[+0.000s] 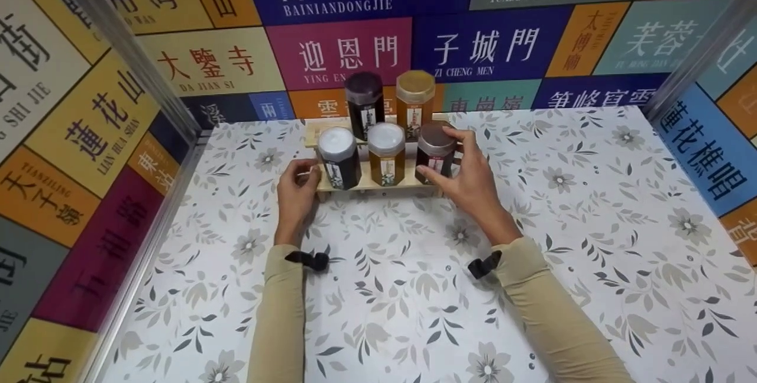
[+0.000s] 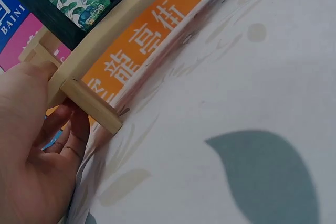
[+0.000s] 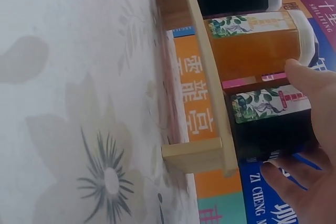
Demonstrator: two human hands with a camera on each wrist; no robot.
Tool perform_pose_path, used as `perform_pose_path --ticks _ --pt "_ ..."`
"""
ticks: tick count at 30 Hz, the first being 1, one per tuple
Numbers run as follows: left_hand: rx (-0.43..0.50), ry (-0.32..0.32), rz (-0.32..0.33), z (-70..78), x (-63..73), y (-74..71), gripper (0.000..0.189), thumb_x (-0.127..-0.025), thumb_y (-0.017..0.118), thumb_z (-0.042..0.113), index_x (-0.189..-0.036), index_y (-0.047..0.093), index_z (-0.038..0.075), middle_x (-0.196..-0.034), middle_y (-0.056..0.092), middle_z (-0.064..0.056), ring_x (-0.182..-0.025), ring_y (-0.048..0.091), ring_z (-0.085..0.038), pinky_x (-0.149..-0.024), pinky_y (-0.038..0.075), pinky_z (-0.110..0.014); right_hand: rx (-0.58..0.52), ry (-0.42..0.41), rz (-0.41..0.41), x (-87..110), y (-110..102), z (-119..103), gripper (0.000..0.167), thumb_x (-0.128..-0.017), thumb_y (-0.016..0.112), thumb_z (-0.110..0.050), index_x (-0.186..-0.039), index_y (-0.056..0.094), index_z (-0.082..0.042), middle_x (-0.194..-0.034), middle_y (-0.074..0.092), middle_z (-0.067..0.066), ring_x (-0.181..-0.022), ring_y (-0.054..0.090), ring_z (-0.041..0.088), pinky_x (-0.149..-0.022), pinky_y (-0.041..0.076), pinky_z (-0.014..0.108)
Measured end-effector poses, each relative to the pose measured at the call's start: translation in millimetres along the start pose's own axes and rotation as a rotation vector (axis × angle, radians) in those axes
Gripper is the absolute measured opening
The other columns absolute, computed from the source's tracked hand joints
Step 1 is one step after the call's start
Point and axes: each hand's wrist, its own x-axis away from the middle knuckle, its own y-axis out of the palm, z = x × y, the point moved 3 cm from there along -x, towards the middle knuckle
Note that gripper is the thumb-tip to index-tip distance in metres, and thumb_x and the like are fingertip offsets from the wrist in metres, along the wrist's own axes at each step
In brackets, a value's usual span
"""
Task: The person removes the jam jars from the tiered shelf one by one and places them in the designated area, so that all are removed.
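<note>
A two-tier wooden rack point(image 1: 393, 188) carries several faceted jars with printed labels. On its lower front step stand a dark jar with a white lid point(image 1: 338, 142), an amber jar with a white lid point(image 1: 387, 164) and a dark jar with a brown lid point(image 1: 436, 138). My left hand point(image 1: 297, 194) grips the rack's left end; in the left wrist view its thumb lies above the wooden shelf point(image 2: 107, 32) and its fingers are below. My right hand point(image 1: 476, 188) holds the brown-lidded jar, and the right wrist view shows thumb and fingers on opposite sides of this dark jar point(image 3: 273, 129).
Behind, on the upper step, stand a jar with a dark purple lid point(image 1: 364, 90) and an amber jar with a yellow lid point(image 1: 416, 90). The rack sits at the back of a table point(image 1: 378, 312) with a floral cover, near a wall of colourful sign panels point(image 1: 349, 46).
</note>
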Motion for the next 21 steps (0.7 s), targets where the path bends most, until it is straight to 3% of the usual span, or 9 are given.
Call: perform_pose_path --ticks 6,11,15,21 --pt "0.012 -0.024 -0.004 0.4 0.9 0.5 0.023 -0.107 0.072 0.029 -0.125 0.074 0.014 -0.125 0.071 -0.008 -0.111 0.072 -0.024 -0.087 0.059 -0.027 -0.013 0.036 0.008 -0.4 -7 0 0.083 -0.087 0.093 -0.039 -0.151 0.047 -0.017 -0.142 0.064 0.013 -0.127 0.067 0.029 -0.099 0.063 0.044" --pt "0.023 -0.031 -0.007 1.4 0.5 -0.3 0.028 -0.104 0.075 0.036 -0.125 0.074 0.017 -0.126 0.07 -0.008 -0.109 0.071 -0.024 -0.087 0.059 -0.028 0.012 0.034 0.012 -3.4 -19 4 0.082 -0.086 0.094 -0.037 -0.151 0.048 -0.019 -0.14 0.066 0.013 -0.124 0.068 0.028 -0.097 0.063 0.045" --pt "0.044 -0.035 -0.016 3.5 2.3 -1.3 0.036 -0.1 0.08 0.042 -0.126 0.075 0.016 -0.125 0.069 -0.008 -0.1 0.07 -0.022 -0.075 0.057 -0.024 0.062 0.034 0.028 -4.8 -29 9 0.081 -0.086 0.094 -0.036 -0.151 0.048 -0.019 -0.136 0.068 0.013 -0.12 0.07 0.029 -0.093 0.063 0.049" --pt "0.071 -0.022 -0.032 6.6 3.8 -1.8 0.035 -0.101 0.08 0.037 -0.125 0.076 0.012 -0.121 0.068 -0.011 -0.081 0.066 -0.021 -0.059 0.051 -0.023 0.111 0.063 0.033 -5.3 -43 17 0.082 -0.086 0.093 -0.039 -0.152 0.047 -0.019 -0.134 0.069 0.016 -0.12 0.07 0.03 -0.094 0.064 0.05"
